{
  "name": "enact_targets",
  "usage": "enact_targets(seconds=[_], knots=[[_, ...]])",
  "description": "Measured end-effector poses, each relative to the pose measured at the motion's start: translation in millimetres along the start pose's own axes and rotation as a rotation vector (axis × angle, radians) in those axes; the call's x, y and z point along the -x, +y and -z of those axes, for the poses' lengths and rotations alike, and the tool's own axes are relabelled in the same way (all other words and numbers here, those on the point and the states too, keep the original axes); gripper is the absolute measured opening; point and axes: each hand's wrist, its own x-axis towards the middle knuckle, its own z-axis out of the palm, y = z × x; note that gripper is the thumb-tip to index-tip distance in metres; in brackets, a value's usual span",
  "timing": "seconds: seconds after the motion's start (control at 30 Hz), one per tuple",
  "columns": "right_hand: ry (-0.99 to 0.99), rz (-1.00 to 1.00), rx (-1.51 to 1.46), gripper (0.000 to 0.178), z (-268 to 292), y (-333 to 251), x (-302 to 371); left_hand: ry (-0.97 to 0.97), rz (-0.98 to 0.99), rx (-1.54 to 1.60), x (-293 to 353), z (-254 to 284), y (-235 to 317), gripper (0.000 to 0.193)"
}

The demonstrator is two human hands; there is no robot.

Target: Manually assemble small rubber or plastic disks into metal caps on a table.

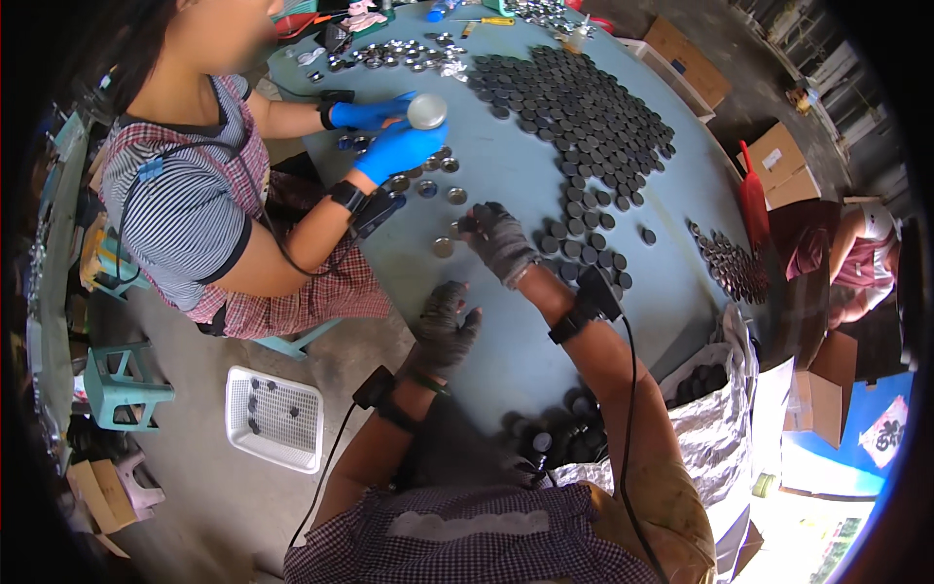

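Observation:
My right hand [501, 245], in a grey fingerless glove, reaches over the blue-grey table [506, 365]. Its fingers close on a small black cap [468, 225] at their tips. Beside that cap lie shiny round metal caps [444, 247]. My left hand [448, 331], gloved the same way, hovers by the table's left edge with thumb and fingers apart and nothing visible between them. Many black round caps [584, 117] spread across the far right of the table, with a looser trail [593, 255] running down beside my right wrist.
On my left a co-worker in blue gloves [404, 151] holds a round silvery piece [426, 111]. More black caps [574, 428] lie near my body beside a silvery bag [715, 419]. Small dark pieces [730, 263] cluster rightward. A white basket [275, 457] and green stool [126, 384] stand on the floor.

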Motion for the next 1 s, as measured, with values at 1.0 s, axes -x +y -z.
enact_targets(seconds=[1.0], knots=[[0.217, -0.027, 0.342, 0.043, 169, 13, 209, -0.997, -0.383, -0.141, 79, -108, 97, 0.024]])
